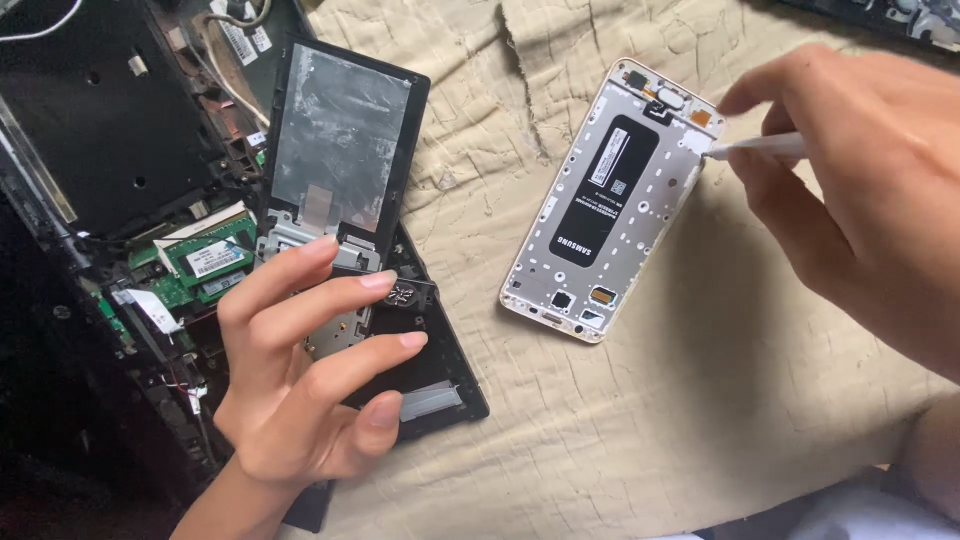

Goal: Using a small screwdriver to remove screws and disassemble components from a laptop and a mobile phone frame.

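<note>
My right hand pinches a thin white tool between thumb and fingers. The tool lies almost flat and points left. Its tip touches the far right corner of the phone. So the phone lies to the left of this grip and a bit nearer to me, and the right hand is much the closer hand to it.

The phone lies flat on the cloth with its back cover off. I see a white frame with a black battery in the middle. Its long side runs from near left to far right, tilted a little. The tool meets it at the far end, by the small parts at the top.

My left hand is open. Its fingers are spread and curl a bit, and it holds nothing. It hovers over a black panel with a shiny grey sheet on it. I cannot tell if the fingertips touch the panel. This hand is well apart from the phone, off to the left.

Further left sits an open laptop with its dark inside showing. A green board lies in it, just left of the panel.
</note>
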